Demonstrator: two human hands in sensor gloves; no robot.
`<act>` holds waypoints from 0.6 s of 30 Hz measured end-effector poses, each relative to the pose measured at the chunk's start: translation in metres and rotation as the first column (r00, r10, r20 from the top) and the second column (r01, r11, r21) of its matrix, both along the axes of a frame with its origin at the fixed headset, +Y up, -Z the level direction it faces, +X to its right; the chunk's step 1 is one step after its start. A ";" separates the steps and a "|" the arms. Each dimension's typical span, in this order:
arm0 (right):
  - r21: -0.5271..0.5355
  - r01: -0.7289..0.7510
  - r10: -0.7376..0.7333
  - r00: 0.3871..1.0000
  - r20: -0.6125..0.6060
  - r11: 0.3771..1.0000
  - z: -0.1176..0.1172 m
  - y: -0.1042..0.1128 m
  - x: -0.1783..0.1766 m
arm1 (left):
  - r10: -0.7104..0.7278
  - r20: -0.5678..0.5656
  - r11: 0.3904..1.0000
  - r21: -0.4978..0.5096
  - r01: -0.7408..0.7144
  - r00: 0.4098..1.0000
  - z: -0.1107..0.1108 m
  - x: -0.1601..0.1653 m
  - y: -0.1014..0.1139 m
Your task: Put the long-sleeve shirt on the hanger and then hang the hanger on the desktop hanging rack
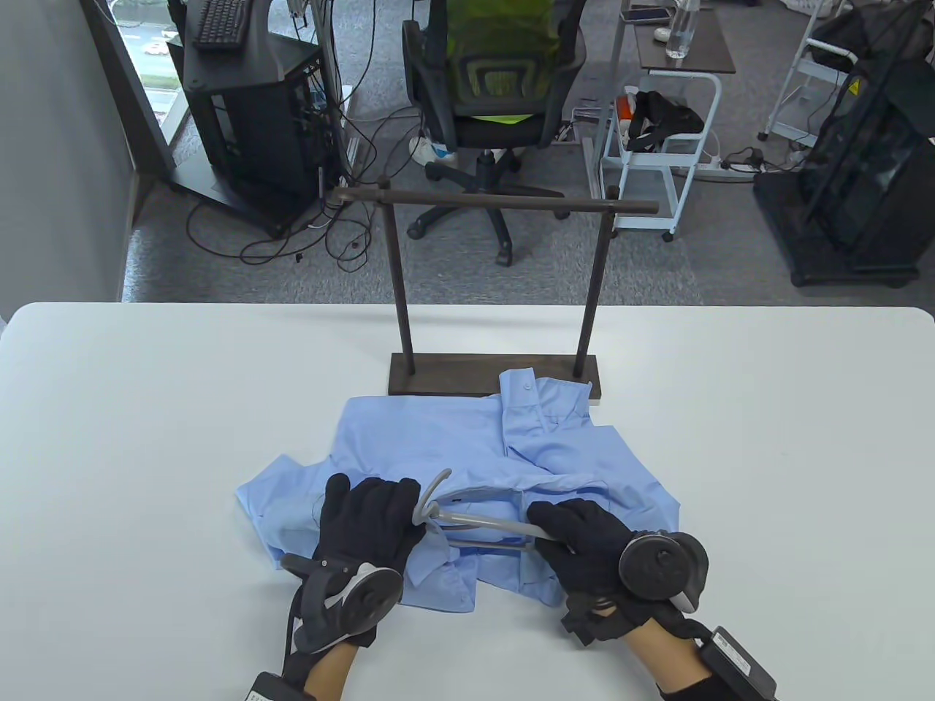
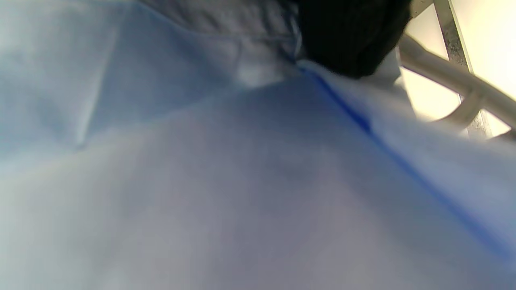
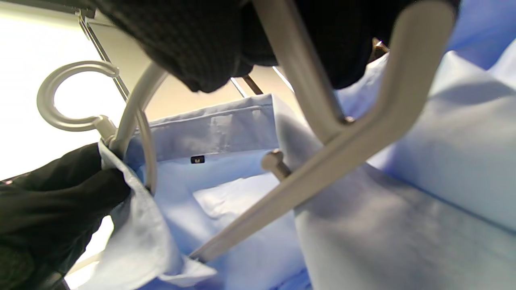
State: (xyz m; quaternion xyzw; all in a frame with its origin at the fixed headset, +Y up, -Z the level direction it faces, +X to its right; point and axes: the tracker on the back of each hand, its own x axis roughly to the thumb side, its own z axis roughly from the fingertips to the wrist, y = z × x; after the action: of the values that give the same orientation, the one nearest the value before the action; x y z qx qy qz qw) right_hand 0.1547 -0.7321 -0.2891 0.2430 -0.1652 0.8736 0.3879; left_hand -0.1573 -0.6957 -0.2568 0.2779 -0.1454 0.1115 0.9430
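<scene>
Near table's front edge, both grips: left hand (image 1: 369,522) on shirt (image 1: 467,445), right hand (image 1: 584,548) around hanger (image 1: 482,522).

Office: swivel chair (image 1: 488,95), keyboard (image 1: 223,22) on computer stand, carpet, floor cables, white table (image 1: 146,438)

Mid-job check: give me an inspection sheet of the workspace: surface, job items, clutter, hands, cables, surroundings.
Surface: white table.
Job's things: light blue long-sleeve shirt crumpled flat; grey plastic hanger partly at its collar; dark wooden desktop rack behind, bar bare.
Clutter: nothing seen.
Grippers: left hand holds collar fabric by the hook; right hand grips the hanger arm.
Cables: loose black cables on the floor.
Surroundings: office chair, white cart.
</scene>
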 end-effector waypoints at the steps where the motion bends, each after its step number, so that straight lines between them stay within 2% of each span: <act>1: 0.021 -0.017 0.017 1.000 0.005 1.000 0.002 0.004 0.000 | 0.021 0.006 1.000 -0.010 -0.021 1.000 0.000 -0.001 -0.001; 2: 0.040 -0.024 0.024 1.000 0.018 0.999 0.005 0.008 0.000 | 0.038 0.008 0.999 -0.016 -0.038 0.999 -0.001 -0.002 -0.001; 4: 0.151 -0.068 0.053 0.993 0.101 0.986 0.015 0.023 0.002 | 0.046 -0.003 0.999 -0.013 -0.046 0.999 -0.002 -0.005 -0.001; 7: 0.351 -0.194 0.110 0.963 0.246 0.916 0.038 0.044 -0.001 | 0.062 -0.017 0.998 -0.019 -0.063 0.998 -0.002 -0.008 -0.001; 9: 0.348 -0.300 0.207 0.937 0.280 0.888 0.049 0.049 -0.013 | 0.069 -0.025 0.997 -0.023 -0.069 0.997 -0.003 -0.010 -0.002; 10: 0.316 -0.333 0.247 0.927 0.282 0.889 0.051 0.047 -0.019 | 0.070 -0.029 0.997 -0.026 -0.071 0.997 -0.003 -0.010 -0.002; 12: 0.112 -0.438 0.392 0.873 0.289 0.892 0.048 0.035 -0.035 | 0.073 -0.036 0.997 -0.028 -0.074 0.997 -0.004 -0.011 -0.003; 14: -0.021 -0.517 0.504 0.824 0.260 0.856 0.042 0.018 -0.045 | 0.078 -0.041 0.996 -0.030 -0.080 0.996 -0.004 -0.012 -0.003; 16: -0.161 -0.606 0.627 0.744 0.231 0.779 0.033 -0.001 -0.051 | 0.085 -0.047 0.996 -0.026 -0.087 0.995 -0.004 -0.013 -0.003; 18: -0.321 -0.700 0.767 0.614 0.186 0.638 0.021 -0.020 -0.054 | 0.098 -0.051 0.995 -0.024 -0.099 0.994 -0.004 -0.014 -0.002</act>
State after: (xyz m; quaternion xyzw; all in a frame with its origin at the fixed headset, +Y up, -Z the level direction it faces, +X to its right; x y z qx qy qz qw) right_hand 0.1011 -0.7520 -0.2682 0.1074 -0.0121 0.9941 -0.0123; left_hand -0.1713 -0.6976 -0.2604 0.2750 -0.1065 0.1529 0.9432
